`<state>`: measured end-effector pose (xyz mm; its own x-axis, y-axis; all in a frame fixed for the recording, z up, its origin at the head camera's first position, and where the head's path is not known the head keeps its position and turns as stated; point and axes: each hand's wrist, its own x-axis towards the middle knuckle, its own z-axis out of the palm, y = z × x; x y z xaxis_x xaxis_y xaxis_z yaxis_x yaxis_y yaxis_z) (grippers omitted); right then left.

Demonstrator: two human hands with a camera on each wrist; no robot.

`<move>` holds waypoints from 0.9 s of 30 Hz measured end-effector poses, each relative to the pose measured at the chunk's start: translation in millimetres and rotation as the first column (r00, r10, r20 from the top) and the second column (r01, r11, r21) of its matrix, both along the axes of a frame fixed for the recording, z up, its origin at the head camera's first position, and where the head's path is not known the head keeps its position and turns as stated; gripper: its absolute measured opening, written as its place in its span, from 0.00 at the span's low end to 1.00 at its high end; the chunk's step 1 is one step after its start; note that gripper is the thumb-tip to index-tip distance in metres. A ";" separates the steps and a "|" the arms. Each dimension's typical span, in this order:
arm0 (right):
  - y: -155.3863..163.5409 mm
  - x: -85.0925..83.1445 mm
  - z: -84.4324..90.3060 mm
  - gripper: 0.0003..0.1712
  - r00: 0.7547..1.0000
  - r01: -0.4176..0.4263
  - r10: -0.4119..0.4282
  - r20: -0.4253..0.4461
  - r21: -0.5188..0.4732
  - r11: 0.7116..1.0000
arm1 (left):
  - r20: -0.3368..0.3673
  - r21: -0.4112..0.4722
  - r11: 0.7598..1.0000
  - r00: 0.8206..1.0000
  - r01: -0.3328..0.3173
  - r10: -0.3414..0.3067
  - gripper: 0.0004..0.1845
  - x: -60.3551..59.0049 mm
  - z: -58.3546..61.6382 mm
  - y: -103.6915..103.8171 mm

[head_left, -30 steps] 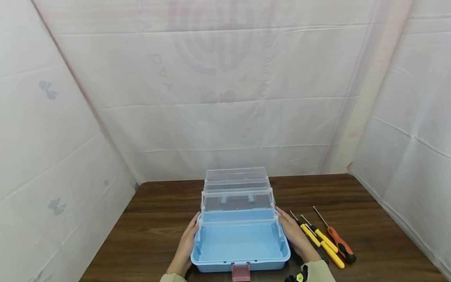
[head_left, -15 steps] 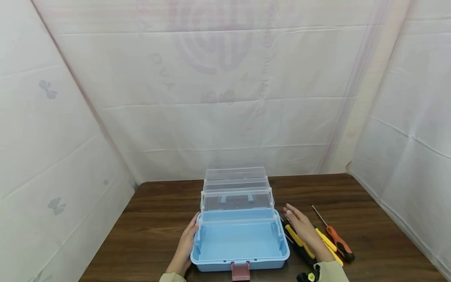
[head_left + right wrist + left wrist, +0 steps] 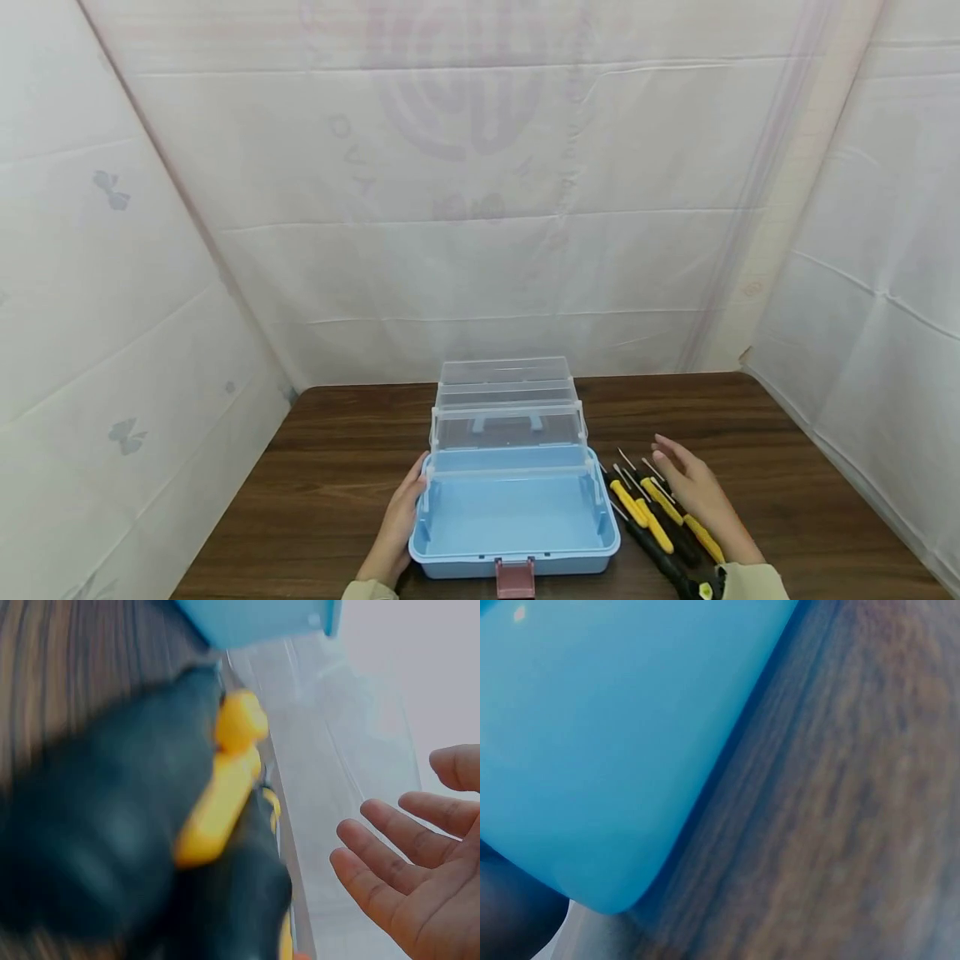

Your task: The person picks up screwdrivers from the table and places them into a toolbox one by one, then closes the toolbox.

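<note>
Blue toolbox (image 3: 517, 510) open — screwdrivers (image 3: 659, 531) right of it, none inside; left hand (image 3: 396, 525) touching its side, grip unclear; right hand (image 3: 701, 495) empty, fingers apart.

A creased white back sheet (image 3: 480, 275) with a faint pinkish emblem (image 3: 480, 100) rises behind a dark wood-grain tabletop (image 3: 315, 467). White side sheets (image 3: 892, 250) flank it, the left one carrying greyish bow motifs (image 3: 112, 191). The light is soft and even.

Pale sheeting (image 3: 480, 271) (creased), brown table (image 3: 322, 475).
</note>
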<state>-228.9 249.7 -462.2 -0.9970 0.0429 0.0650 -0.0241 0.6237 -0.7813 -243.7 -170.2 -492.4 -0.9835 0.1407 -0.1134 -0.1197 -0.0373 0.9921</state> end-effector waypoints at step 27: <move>65.1 14.2 -6.6 0.35 0.990 0.049 -0.076 0.120 0.213 0.976 | 0.006 0.008 1.000 1.000 -0.017 0.017 0.28 -0.1 -2.1 0.0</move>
